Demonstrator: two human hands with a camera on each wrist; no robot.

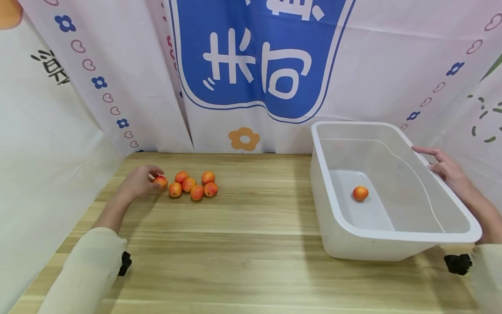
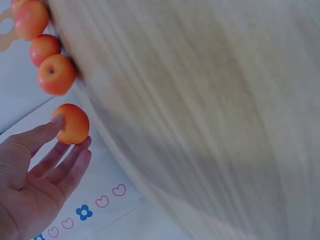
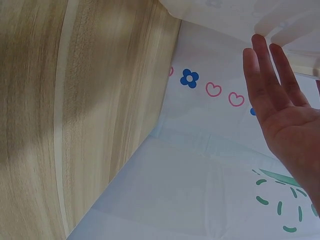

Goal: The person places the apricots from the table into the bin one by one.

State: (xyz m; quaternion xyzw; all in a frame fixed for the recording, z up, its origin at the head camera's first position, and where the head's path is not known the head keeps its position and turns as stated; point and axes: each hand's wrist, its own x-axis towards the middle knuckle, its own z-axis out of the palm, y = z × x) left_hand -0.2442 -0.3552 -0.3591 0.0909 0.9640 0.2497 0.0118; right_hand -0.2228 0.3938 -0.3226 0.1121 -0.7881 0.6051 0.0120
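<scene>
In the head view, my left hand (image 1: 138, 182) is at the left end of a small group of red-orange fruits that look like little apples. Thumb and fingertips pinch one small apple (image 2: 74, 124), which the left wrist view shows beside its neighbours. Several other small apples (image 1: 189, 185) lie close together just right of that hand. On the right stands a deep white plastic bin (image 1: 327, 209) with a single small apple (image 1: 360, 193) on its floor. My right hand (image 1: 451, 171) touches the bin's right rim, its fingers nearly straight along the outer wall (image 3: 272, 80).
A wood-grain table (image 1: 235, 270) carries everything. Behind it hangs a white cloth with a blue printed panel (image 1: 259, 65), and white cloth also encloses the left and right sides. Black bands (image 1: 124, 263) are at the sleeve cuffs.
</scene>
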